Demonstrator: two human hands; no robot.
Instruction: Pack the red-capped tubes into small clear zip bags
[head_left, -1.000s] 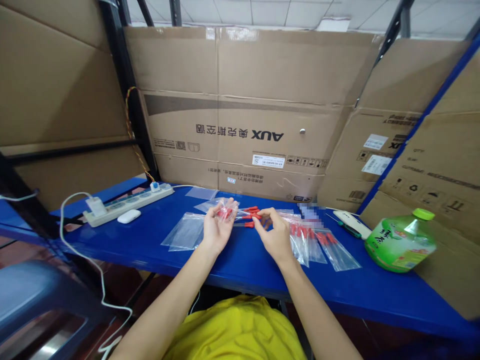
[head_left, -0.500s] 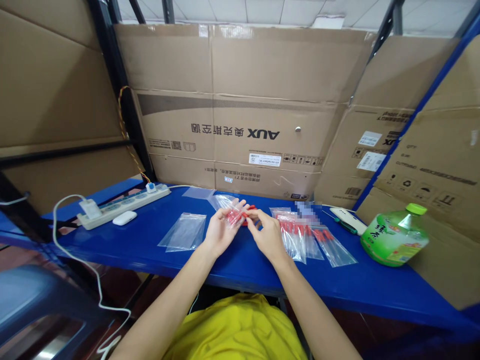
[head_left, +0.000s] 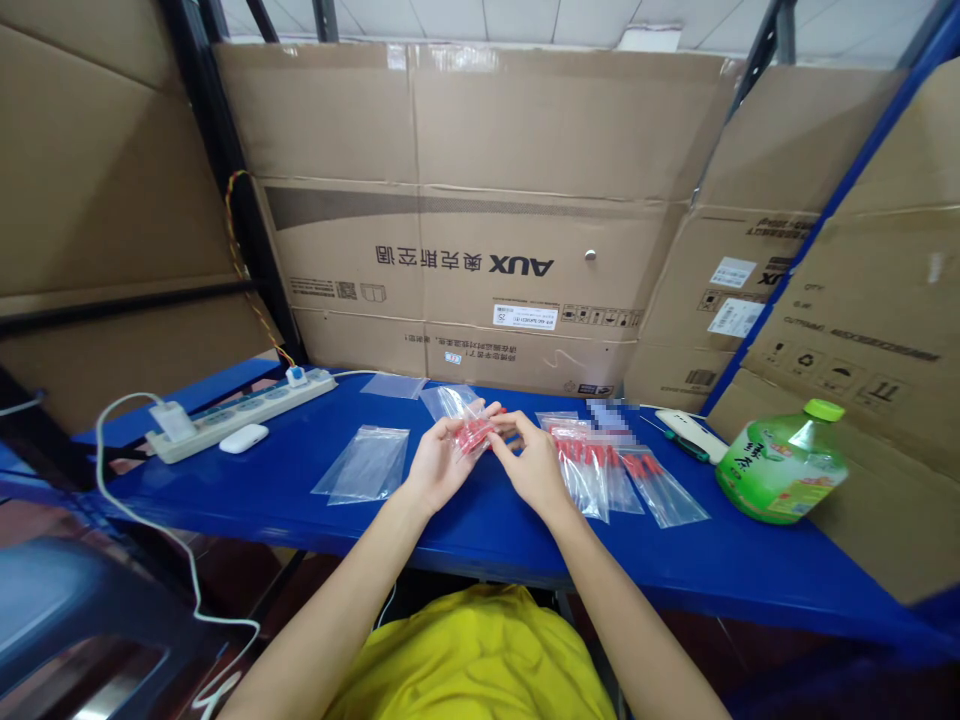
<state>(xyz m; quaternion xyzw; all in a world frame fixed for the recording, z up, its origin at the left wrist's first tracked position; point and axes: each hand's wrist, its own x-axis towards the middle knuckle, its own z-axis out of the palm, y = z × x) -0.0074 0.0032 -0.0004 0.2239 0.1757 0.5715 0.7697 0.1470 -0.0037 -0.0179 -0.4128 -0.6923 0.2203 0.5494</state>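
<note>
My left hand [head_left: 439, 462] holds a clear plastic bag [head_left: 450, 402] across its palm, with small red pieces [head_left: 472, 433] showing through the film. At the bag's right edge, my right hand [head_left: 529, 455] pinches with thumb and forefinger. What exactly sits between those fingertips is too small to make out, though it is by the bag's edge and the red pieces. More red bits lie partly hidden behind the fingers. Flat clear bags [head_left: 367, 465] rest to the left of my hands. Several bags with red pieces inside [head_left: 589, 465] lie overlapping on the right.
The blue table [head_left: 465, 540] carries a white power strip [head_left: 247, 412] and a white case [head_left: 244, 438] at left. On the right stand a green bottle [head_left: 784, 465] and, behind it, a green-handled screwdriver [head_left: 688, 445] beside a pale flat object. Cardboard [head_left: 480, 130] walls the back.
The right fingers have moved slightly against the bag's edge, and the red pieces now sit closer to the left palm. The whole view has shifted a little.
</note>
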